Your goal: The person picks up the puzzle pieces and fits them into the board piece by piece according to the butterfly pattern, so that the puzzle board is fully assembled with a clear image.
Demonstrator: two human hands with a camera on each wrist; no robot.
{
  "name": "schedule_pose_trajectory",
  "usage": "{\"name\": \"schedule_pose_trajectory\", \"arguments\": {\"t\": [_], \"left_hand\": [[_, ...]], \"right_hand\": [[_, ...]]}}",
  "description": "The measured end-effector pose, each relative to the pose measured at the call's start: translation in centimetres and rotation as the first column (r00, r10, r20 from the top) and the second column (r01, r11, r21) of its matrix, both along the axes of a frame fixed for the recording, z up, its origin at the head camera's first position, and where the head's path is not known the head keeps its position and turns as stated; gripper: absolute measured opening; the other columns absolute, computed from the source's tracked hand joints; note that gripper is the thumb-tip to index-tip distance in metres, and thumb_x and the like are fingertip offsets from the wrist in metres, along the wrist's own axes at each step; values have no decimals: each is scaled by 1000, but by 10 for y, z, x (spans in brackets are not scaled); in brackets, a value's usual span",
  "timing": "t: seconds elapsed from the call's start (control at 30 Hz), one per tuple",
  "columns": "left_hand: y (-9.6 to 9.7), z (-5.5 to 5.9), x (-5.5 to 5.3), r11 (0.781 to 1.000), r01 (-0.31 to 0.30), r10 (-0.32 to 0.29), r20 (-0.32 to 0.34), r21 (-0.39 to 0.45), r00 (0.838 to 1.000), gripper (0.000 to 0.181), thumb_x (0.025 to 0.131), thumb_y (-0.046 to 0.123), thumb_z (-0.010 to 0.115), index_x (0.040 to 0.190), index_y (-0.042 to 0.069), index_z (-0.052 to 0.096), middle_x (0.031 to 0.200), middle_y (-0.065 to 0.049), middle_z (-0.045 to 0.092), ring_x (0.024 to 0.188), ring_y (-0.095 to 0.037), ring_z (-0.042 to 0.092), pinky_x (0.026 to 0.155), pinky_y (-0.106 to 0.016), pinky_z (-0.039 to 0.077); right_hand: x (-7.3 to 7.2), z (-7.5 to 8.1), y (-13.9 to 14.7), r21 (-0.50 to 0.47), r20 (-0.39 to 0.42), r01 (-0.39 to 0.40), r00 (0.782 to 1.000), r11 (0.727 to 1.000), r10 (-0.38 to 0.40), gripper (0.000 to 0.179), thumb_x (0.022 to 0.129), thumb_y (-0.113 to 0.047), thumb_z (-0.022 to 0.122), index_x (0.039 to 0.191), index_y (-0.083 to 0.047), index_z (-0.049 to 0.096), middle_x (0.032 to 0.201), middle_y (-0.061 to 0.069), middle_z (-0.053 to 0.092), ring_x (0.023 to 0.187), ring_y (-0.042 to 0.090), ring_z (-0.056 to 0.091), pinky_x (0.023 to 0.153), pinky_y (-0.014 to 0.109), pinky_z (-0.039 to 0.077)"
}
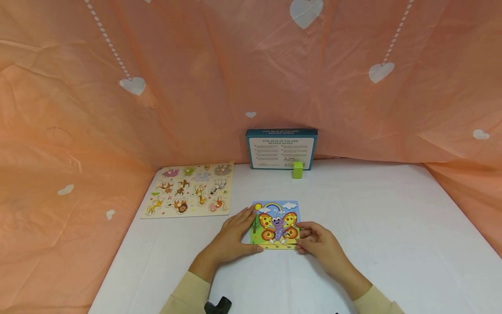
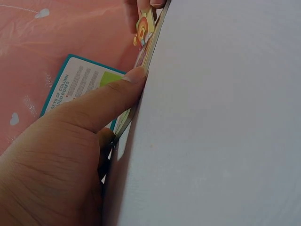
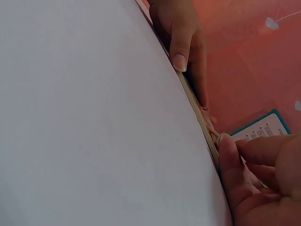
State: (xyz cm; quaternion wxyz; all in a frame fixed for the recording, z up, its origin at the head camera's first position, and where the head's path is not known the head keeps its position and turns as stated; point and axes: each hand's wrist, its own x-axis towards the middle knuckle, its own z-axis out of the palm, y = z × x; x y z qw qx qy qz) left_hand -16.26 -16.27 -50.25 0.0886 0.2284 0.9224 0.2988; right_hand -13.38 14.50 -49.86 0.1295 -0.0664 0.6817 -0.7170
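Observation:
A square butterfly jigsaw puzzle (image 1: 274, 218) lies flat on the white table, with a rainbow, a sun and clouds above the butterfly. My left hand (image 1: 234, 237) rests along its left side, fingers stretched up the edge and thumb at the lower left corner. At the lower right, my right hand (image 1: 319, 244) pinches a puzzle piece (image 2: 145, 30) between thumb and fingers. In the left wrist view this piece stands tilted up from the board and bears part of an orange wing. The right wrist view shows the left hand (image 3: 181, 42) touching the board's edge.
A wooden animal peg puzzle (image 1: 190, 190) lies at the back left. Behind the jigsaw a teal and white box (image 1: 270, 152) stands upright, with a green block (image 1: 298, 170) in front of it. Orange cloth with hearts (image 1: 219, 78) hangs around the table (image 1: 392, 226).

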Motion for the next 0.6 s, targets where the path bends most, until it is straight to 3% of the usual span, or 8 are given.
{"name": "schedule_pose_trajectory", "arguments": {"t": [0.2, 0.47, 0.6], "left_hand": [[0, 0, 0, 1000, 0, 0, -1, 2, 1000, 109, 90, 62, 82, 171, 9, 33, 180, 2, 17, 165, -21, 12, 130, -51, 9], [1, -1, -1, 1000, 0, 0, 7, 14, 1000, 109, 90, 63, 82, 171, 8, 34, 180, 1, 18, 165, -23, 12, 130, -54, 9], [0, -1, -1, 1000, 0, 0, 8, 13, 1000, 110, 90, 63, 82, 171, 8, 34, 180, 0, 18, 165, -24, 12, 130, -54, 10]], "right_hand": [[1, 2, -3, 28, 2, 19, 1000, 999, -19, 46, 99, 12, 66, 142, 22, 52, 109, 22, 66, 86, 23, 73, 80, 37, 66], [2, 4, -2, 94, 43, 124, 991, 988, -129, 30, 104, 4, 66, 133, 13, 61, 106, 19, 67, 80, 26, 72, 72, 35, 66], [1, 4, -1, 83, 40, 108, 993, 991, -111, 30, 105, 4, 66, 133, 14, 61, 106, 20, 67, 81, 25, 71, 73, 34, 65]]}}
